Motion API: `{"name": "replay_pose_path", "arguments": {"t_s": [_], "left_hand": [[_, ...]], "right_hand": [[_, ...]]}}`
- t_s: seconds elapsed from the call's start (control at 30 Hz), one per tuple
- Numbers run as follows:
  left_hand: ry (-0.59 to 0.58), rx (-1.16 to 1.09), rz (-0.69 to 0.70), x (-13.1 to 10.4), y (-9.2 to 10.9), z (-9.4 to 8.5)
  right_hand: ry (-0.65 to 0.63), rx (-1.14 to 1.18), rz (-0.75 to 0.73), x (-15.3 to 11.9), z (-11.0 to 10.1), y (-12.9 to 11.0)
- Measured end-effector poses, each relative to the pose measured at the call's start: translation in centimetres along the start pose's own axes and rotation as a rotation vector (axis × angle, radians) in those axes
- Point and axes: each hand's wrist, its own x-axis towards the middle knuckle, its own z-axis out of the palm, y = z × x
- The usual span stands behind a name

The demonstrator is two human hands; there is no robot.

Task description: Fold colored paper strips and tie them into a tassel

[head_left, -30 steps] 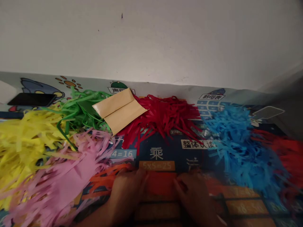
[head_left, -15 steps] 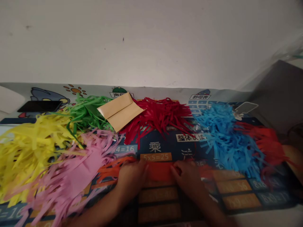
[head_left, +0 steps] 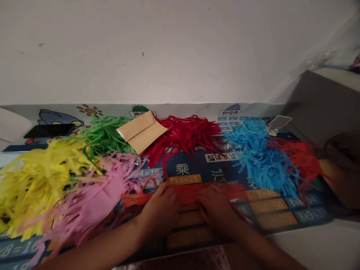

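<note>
An orange strip of crepe paper (head_left: 188, 193), cut into fringes at its left end, lies across the front middle of the mat. My left hand (head_left: 163, 206) is closed over its middle-left part, fingertips pressed on the paper. My right hand (head_left: 216, 208) grips it further right, its fingers bent over the paper and somewhat blurred. The strip's right end reaches out past the right hand. Close by on the left are a pink fringed paper bundle (head_left: 102, 195) and a yellow one (head_left: 42, 180).
Green (head_left: 104, 131), dark red (head_left: 191, 131) and blue (head_left: 264, 157) fringed paper piles lie around. An orange-red pile (head_left: 302, 157) is at the right. A brown envelope (head_left: 143, 131), a phone (head_left: 49, 130) and a small white-framed stand (head_left: 279, 122) sit near the wall (head_left: 180, 52). A grey box (head_left: 317, 101) is at the right.
The camera view has shifted a little. My right hand has come to lie flatter over the orange paper, and the strip's right end now shows more clearly. Both hands stay on it.
</note>
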Motion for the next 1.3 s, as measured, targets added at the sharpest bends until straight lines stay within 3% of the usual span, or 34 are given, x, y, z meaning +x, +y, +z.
{"name": "replay_pose_path", "arguments": {"t_s": [0.13, 0.33, 0.57, 0.8, 0.9, 1.03, 1.3], "left_hand": [[0.061, -0.045, -0.079, -0.3, -0.1, 1.1], [0.195, -0.162, -0.226, 0.0, -0.7, 1.2], [0.218, -0.108, -0.217, -0.1, -0.4, 0.2], [0.262, -0.159, -0.218, -1.0, -1.3, 0.7], [0.278, -0.256, -0.236, -1.4, -1.9, 0.9], [0.232, -0.453, -0.345, -1.0, -2.7, 0.6], [0.13, -0.374, -0.406, 0.8, -3.7, 0.4]], "right_hand": [[-0.008, 0.071, 0.065, 0.7, -1.0, 1.6], [-0.191, 0.012, 0.018, 1.6, -2.9, 0.9], [-0.146, -0.113, -0.064, 1.7, -1.7, 1.3], [-0.047, -0.162, -0.087, 0.9, -1.0, 2.1], [-0.039, -0.018, 0.053, 0.9, -1.2, 3.4], [-0.131, 0.12, 0.275, 1.9, -2.1, 4.0], [-0.201, -0.015, 0.362, 3.5, -1.9, 3.7]]}}
